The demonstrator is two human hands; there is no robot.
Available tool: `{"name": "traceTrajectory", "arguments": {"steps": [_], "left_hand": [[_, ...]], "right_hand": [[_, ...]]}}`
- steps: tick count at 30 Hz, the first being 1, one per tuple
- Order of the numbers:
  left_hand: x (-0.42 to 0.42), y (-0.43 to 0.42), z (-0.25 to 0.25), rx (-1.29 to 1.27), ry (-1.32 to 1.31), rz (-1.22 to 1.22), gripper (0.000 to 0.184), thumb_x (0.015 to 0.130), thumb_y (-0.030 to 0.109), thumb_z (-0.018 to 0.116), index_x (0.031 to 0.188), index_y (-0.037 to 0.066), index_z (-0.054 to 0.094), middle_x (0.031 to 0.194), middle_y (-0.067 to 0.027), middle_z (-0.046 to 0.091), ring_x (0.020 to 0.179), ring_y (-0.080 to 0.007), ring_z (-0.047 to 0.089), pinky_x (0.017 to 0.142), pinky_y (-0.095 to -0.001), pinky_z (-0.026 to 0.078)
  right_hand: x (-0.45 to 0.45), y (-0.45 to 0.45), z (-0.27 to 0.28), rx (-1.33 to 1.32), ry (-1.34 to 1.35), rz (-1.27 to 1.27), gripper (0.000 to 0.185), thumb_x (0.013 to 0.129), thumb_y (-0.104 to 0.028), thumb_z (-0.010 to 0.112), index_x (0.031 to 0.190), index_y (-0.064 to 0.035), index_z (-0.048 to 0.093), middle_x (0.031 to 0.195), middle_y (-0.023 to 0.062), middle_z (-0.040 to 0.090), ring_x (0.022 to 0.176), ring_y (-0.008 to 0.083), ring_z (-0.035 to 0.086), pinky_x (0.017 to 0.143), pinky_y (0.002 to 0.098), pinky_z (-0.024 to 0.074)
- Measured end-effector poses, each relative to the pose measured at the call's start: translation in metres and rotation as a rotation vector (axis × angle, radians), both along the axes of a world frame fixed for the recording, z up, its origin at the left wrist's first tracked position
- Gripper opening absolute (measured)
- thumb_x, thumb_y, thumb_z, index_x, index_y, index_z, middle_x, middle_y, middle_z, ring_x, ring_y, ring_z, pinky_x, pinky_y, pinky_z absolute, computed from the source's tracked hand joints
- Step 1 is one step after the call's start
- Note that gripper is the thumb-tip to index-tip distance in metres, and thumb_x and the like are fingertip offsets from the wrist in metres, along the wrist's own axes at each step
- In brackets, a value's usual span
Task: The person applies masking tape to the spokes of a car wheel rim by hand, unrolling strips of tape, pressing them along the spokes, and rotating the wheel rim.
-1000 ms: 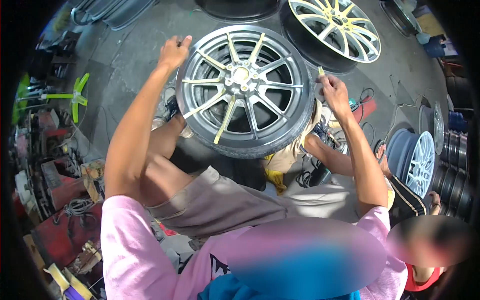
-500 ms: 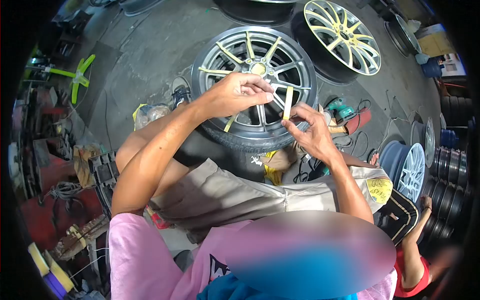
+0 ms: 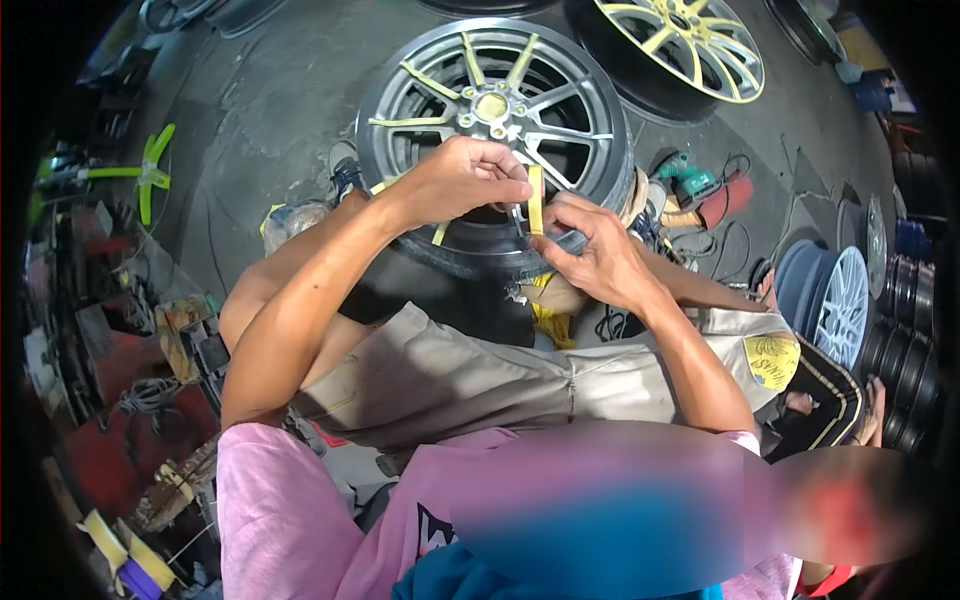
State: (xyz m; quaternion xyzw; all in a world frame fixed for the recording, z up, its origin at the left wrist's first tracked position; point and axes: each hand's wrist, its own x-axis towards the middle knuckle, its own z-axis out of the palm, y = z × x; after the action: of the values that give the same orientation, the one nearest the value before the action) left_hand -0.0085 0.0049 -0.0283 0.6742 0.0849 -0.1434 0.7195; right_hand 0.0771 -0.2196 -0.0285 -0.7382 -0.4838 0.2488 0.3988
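Observation:
A grey multi-spoke wheel rim [image 3: 590,150] rests on a tyre in front of my knees. Yellow tape covers several of its spokes and its centre cap [image 3: 491,107]. My left hand [image 3: 465,180] is over the lower left spokes, its thumb and fingers closed by the upper end of a short yellow tape strip [image 3: 536,195]. At the strip's lower end, my right hand [image 3: 590,248] pinches it between thumb and fingers. A dark grey object [image 3: 572,241] shows in my right hand, its exact kind unclear.
Another rim with yellow spokes [image 3: 690,40] stands at upper right. A green power tool [image 3: 688,175] and cables lie right of the wheel. A pale blue rim [image 3: 840,305] is farther right, near another person's leg [image 3: 825,395]. Tape rolls [image 3: 125,555] sit lower left.
My hands, apart on either side of the rim a second ago, have come together over its lower spokes. The tape strip has moved left with my right hand.

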Motion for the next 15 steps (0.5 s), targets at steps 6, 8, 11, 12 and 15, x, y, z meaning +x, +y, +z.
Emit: {"name": "traceTrajectory", "arguments": {"steps": [6, 8, 11, 12, 15], "left_hand": [[0.003, -0.006, -0.058, 0.019, 0.137, 0.144, 0.016, 0.092, 0.018, 0.071, 0.097, 0.004, 0.068, 0.087, -0.0019, 0.069, 0.078, -0.0083, 0.063, 0.075, -0.0240, 0.052], [0.000, -0.014, -0.096, 0.036, 0.227, 0.324, 0.016, 0.090, 0.015, 0.071, 0.094, -0.001, 0.069, 0.081, -0.0057, 0.070, 0.069, -0.0102, 0.064, 0.064, -0.0235, 0.051], [0.001, -0.023, -0.123, 0.137, 0.261, 0.393, 0.015, 0.090, 0.012, 0.068, 0.092, -0.003, 0.068, 0.080, -0.0077, 0.070, 0.068, -0.0117, 0.065, 0.063, -0.0252, 0.052], [0.002, -0.022, -0.133, 0.199, 0.255, 0.425, 0.016, 0.090, 0.012, 0.068, 0.091, -0.004, 0.068, 0.079, -0.0078, 0.070, 0.068, -0.0119, 0.065, 0.063, -0.0257, 0.053], [0.011, -0.024, -0.143, 0.582, 0.098, 0.480, 0.018, 0.087, 0.015, 0.070, 0.089, -0.003, 0.068, 0.076, -0.0104, 0.070, 0.068, -0.0170, 0.067, 0.067, -0.0312, 0.054]], "right_hand": [[-0.009, -0.008, -0.029, -0.112, 0.814, -0.073, 0.012, 0.091, -0.010, 0.070, 0.088, -0.0029, 0.061, 0.081, -0.0054, 0.057, 0.073, 0.0014, 0.052, 0.067, 0.0212, 0.0430], [-0.009, -0.012, -0.039, -0.147, 0.852, -0.039, 0.010, 0.092, -0.012, 0.070, 0.093, -0.0038, 0.065, 0.080, -0.0069, 0.058, 0.072, 0.0006, 0.051, 0.066, 0.0196, 0.0421], [-0.019, -0.013, -0.037, -0.157, 0.869, -0.001, 0.016, 0.092, -0.016, 0.071, 0.103, -0.0043, 0.071, 0.073, -0.0074, 0.058, 0.064, 0.0003, 0.047, 0.056, 0.0201, 0.0376], [-0.019, -0.016, -0.047, -0.158, 0.875, -0.005, 0.016, 0.092, -0.016, 0.071, 0.103, -0.0043, 0.071, 0.073, -0.0074, 0.058, 0.064, 0.0003, 0.047, 0.056, 0.0201, 0.0376], [-0.013, -0.015, -0.046, -0.358, 0.862, -0.143, 0.020, 0.094, -0.023, 0.068, 0.096, -0.0033, 0.069, 0.073, -0.0021, 0.062, 0.059, 0.0050, 0.053, 0.055, 0.0222, 0.0415]]}}
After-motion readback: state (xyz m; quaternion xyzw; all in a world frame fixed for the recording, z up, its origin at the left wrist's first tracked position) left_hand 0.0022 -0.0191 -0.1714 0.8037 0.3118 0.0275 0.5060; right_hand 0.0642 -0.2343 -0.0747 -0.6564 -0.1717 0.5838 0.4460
